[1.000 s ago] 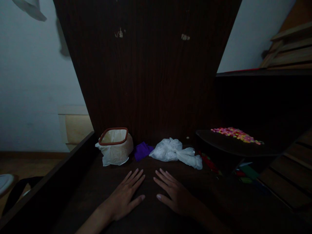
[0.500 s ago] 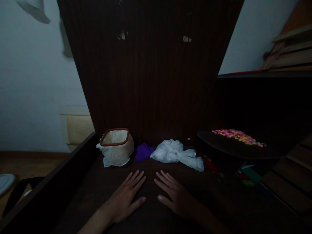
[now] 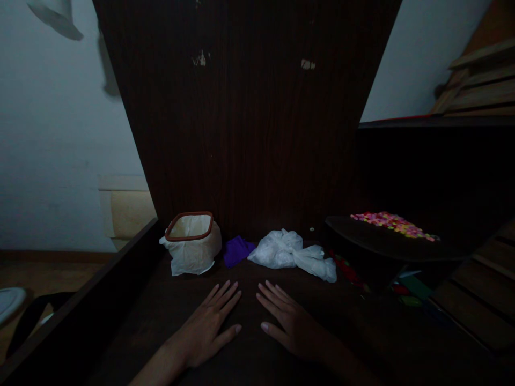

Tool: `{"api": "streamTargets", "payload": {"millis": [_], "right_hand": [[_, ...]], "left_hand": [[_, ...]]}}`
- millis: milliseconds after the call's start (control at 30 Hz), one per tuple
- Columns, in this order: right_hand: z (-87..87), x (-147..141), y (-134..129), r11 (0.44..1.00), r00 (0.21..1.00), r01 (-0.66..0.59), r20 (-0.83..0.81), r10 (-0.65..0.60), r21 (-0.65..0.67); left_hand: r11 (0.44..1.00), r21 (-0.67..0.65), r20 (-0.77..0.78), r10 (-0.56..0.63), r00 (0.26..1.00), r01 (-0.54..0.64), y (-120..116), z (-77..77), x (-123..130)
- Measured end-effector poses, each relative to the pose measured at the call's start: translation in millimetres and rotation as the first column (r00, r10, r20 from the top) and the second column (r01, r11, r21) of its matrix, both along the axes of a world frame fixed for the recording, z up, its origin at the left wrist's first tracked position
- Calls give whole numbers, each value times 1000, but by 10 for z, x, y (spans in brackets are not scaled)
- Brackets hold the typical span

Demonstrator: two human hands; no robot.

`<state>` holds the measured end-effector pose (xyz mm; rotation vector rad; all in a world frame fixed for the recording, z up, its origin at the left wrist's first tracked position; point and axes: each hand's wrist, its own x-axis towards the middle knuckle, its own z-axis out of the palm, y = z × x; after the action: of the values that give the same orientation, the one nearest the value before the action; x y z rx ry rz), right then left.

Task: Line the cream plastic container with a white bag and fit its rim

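My left hand lies palm down on the dark wooden surface, fingers stretched out and thumb apart. Across a small gap, my right hand rests flat the same way, its fingers spread and holding nothing. Beyond the left hand stands a small bin with a brown rim and a whitish plastic liner. A folded purple cloth lies beside it. Just past the right fingertips is a knotted white plastic bag, its contents hidden; neither hand touches it.
A tall dark panel closes off the back. On the right, a curved shelf carries a pile of small pink and yellow pieces, with green and red items beneath. A raised side board edges the left.
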<state>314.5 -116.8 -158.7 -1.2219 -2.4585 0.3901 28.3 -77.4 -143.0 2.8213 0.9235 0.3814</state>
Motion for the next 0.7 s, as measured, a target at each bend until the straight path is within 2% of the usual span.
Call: {"api": "streamTargets", "payload": {"millis": [433, 567, 700], "right_hand": [[-16, 8, 6, 1000, 1000, -5, 7, 5, 10], [2, 11, 8, 1000, 1000, -2, 5, 2, -18], [56, -3, 5, 998, 1000, 0, 5, 0, -60]], "left_hand": [[999, -29, -42, 19, 999, -20, -9, 53, 8], [1000, 12, -43, 23, 999, -22, 29, 93, -2], [992, 111, 57, 46, 997, -52, 88, 176, -19]]}}
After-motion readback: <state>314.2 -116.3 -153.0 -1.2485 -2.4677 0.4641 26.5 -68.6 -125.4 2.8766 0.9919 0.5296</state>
